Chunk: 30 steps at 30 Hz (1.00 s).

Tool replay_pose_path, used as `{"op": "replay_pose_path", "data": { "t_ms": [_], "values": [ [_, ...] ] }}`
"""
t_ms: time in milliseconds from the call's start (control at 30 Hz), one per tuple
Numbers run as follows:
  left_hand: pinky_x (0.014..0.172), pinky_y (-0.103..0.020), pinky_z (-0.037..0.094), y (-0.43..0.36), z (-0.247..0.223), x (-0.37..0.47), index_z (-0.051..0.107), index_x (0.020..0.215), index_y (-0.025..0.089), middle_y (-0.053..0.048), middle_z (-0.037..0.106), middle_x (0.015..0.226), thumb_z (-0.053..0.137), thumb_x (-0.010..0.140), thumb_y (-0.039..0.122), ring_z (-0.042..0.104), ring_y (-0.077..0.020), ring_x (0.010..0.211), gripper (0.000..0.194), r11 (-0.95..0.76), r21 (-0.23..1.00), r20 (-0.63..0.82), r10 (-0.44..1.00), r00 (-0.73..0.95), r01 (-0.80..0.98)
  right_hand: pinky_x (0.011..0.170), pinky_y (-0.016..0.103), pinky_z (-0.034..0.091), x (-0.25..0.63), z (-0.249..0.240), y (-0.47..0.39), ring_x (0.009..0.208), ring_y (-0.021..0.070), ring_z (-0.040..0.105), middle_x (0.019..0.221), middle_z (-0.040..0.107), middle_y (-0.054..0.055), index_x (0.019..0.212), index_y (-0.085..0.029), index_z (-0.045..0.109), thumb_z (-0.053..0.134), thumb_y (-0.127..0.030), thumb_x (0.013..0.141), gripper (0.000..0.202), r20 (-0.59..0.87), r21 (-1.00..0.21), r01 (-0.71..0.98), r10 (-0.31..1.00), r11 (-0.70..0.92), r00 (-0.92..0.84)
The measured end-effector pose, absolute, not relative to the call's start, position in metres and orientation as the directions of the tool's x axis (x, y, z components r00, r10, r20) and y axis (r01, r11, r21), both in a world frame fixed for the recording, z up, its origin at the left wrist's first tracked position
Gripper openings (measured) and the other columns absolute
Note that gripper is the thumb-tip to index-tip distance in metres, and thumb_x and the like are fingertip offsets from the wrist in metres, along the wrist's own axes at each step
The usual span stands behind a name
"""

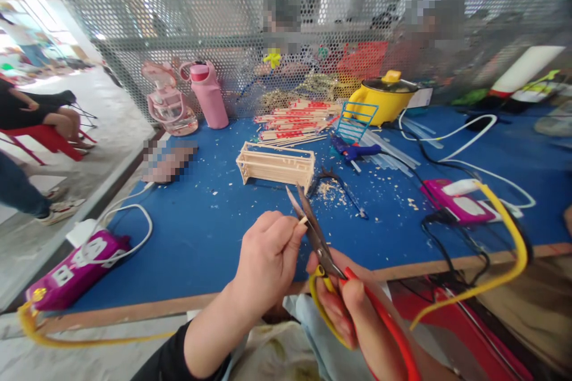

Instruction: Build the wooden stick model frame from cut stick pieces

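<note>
My left hand (270, 256) is closed in a pinch on a small wooden stick (303, 221), of which only a short end shows. My right hand (346, 297) grips scissors (318, 241) with one yellow and one red handle. Their blades are parted, and the stick's end lies at them. Beyond my hands a small frame built of wooden sticks (276, 168) stands on the blue table (192, 238). Dark pliers (342, 184) lie to its right among wood chips. Behind it is a pile of wooden sticks with red wrapping (295, 122).
A blue glue gun (355, 149) and clear glue sticks (388, 158) lie at right, near a yellow pot (383, 101). Purple power strips (460, 199) with cables sit on both sides. Pink bottles (210, 95) stand by the mesh partition (214, 12); people are behind it.
</note>
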<state>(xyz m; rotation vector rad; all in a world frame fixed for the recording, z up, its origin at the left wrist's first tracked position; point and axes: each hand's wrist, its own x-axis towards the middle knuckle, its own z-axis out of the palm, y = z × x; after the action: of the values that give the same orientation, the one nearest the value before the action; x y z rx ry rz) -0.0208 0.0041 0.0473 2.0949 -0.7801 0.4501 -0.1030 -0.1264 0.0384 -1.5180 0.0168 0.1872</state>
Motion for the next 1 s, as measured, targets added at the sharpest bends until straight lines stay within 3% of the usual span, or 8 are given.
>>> {"op": "replay_pose_path", "data": {
  "t_ms": [100,200,267,367,500,633,800,1000],
  "values": [
    [0.058,-0.023,0.035,0.004,0.046,-0.02,0.053,0.067,0.017,-0.001,0.052,0.062,0.041,0.093,0.022,0.046,-0.0118,0.06,0.03,-0.413,0.7,0.477,-0.338,0.812,-0.583,0.039,0.021,0.025,-0.105,0.045,-0.136,0.042,0.0079,0.028,0.053,0.034,-0.007,0.092,-0.02,0.049,0.038,-0.073,0.08,0.055,-0.11,-0.993,-0.11,-0.008,-0.05,0.994],
    [0.061,-0.023,0.038,0.007,0.043,-0.02,0.059,0.077,0.017,0.0,0.055,0.067,0.039,0.095,0.027,0.05,-0.0116,0.063,0.028,-0.337,0.838,0.341,-0.29,0.894,-0.429,0.045,0.026,0.037,-0.101,0.045,-0.175,0.048,0.0139,0.046,0.06,0.051,-0.001,0.101,-0.022,0.048,0.047,-0.066,0.078,0.05,-0.074,-0.909,-0.192,-0.31,-0.371,0.948],
    [0.064,-0.023,0.04,0.011,0.038,-0.018,0.061,0.086,0.018,-0.001,0.058,0.072,0.04,0.094,0.03,0.052,-0.0123,0.067,0.026,-0.296,0.884,0.282,-0.279,0.918,-0.361,0.051,0.031,0.041,-0.096,0.039,-0.213,0.05,0.0199,0.054,0.058,0.057,0.0,0.104,-0.023,0.045,0.055,-0.061,0.075,0.05,0.004,-0.703,-0.369,-0.523,-0.608,0.852],
    [0.066,-0.024,0.041,0.016,0.034,-0.014,0.061,0.092,0.018,-0.001,0.059,0.075,0.039,0.094,0.034,0.052,-0.013,0.069,0.027,-0.248,0.931,0.198,-0.279,0.94,-0.269,0.05,0.035,0.04,-0.086,0.027,-0.268,0.051,0.0287,0.06,0.054,0.06,0.006,0.098,-0.02,0.046,0.043,-0.052,0.083,0.035,0.069,-0.341,-0.507,-0.559,-0.792,0.826],
    [0.059,-0.023,0.038,0.019,0.039,0.0,0.062,0.09,0.015,0.001,0.053,0.066,0.042,0.092,0.043,0.047,-0.0117,0.061,0.034,-0.191,0.973,0.059,-0.333,0.941,-0.129,0.054,0.038,0.045,-0.068,0.028,-0.298,0.064,0.0329,0.068,0.069,0.07,0.013,0.089,-0.019,0.054,0.041,-0.041,0.084,0.026,-0.12,-0.111,-0.395,-0.382,-0.912,0.916],
    [0.051,-0.021,0.033,0.02,0.05,0.023,0.063,0.09,0.013,0.004,0.047,0.057,0.047,0.087,0.049,0.041,-0.0094,0.052,0.04,-0.136,0.989,-0.103,-0.387,0.916,0.054,0.062,0.047,0.049,-0.043,0.06,-0.276,0.077,0.0384,0.068,0.086,0.072,0.016,0.096,-0.018,0.065,0.052,-0.041,0.082,0.031,-0.067,0.068,-0.224,-0.229,-0.972,0.971],
    [0.05,-0.021,0.031,0.022,0.066,0.04,0.059,0.076,0.015,0.004,0.047,0.057,0.043,0.089,0.043,0.039,-0.0094,0.053,0.036,-0.267,0.952,-0.005,-0.498,0.867,-0.148,0.075,0.035,0.052,-0.013,0.091,-0.206,0.09,0.0224,0.067,0.104,0.07,0.009,0.113,-0.022,0.064,0.044,-0.026,0.093,0.029,0.419,-0.112,0.34,0.266,-0.934,0.868],
    [0.052,-0.021,0.034,0.026,0.077,0.046,0.058,0.067,0.015,0.002,0.051,0.06,0.043,0.091,0.035,0.041,-0.0098,0.057,0.034,-0.284,0.89,0.103,-0.637,0.764,-0.357,0.075,0.033,0.052,0.011,0.093,-0.164,0.084,0.0182,0.065,0.091,0.071,0.008,0.097,-0.018,0.068,0.043,-0.016,0.093,0.025,0.452,-0.173,0.716,0.592,-0.676,0.667]
  ]
}}
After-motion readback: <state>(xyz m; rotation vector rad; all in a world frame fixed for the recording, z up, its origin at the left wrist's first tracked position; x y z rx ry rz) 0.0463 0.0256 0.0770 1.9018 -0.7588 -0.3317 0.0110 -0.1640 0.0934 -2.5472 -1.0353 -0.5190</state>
